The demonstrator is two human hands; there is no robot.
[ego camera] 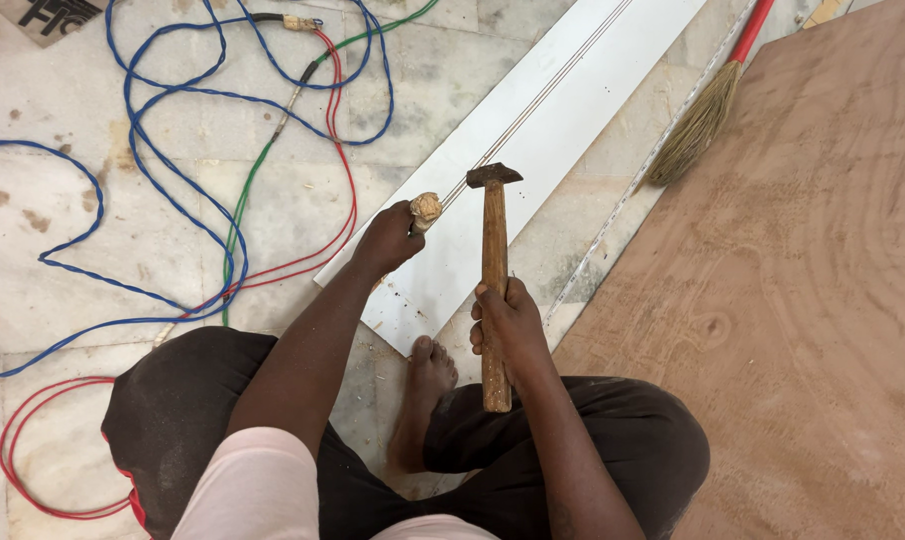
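Observation:
My right hand grips the wooden handle of a hammer, whose dark metal head hovers over a long white grooved panel lying on the marble floor. My left hand is closed around a tool with a worn, frayed wooden top, held upright at the panel's left edge, close to the hammer head. My bare foot rests at the panel's near end.
Tangled blue, red and green wires sprawl over the floor on the left. A large plywood sheet covers the right side. A straw broom with a red handle and a thin metal strip lie between panel and plywood.

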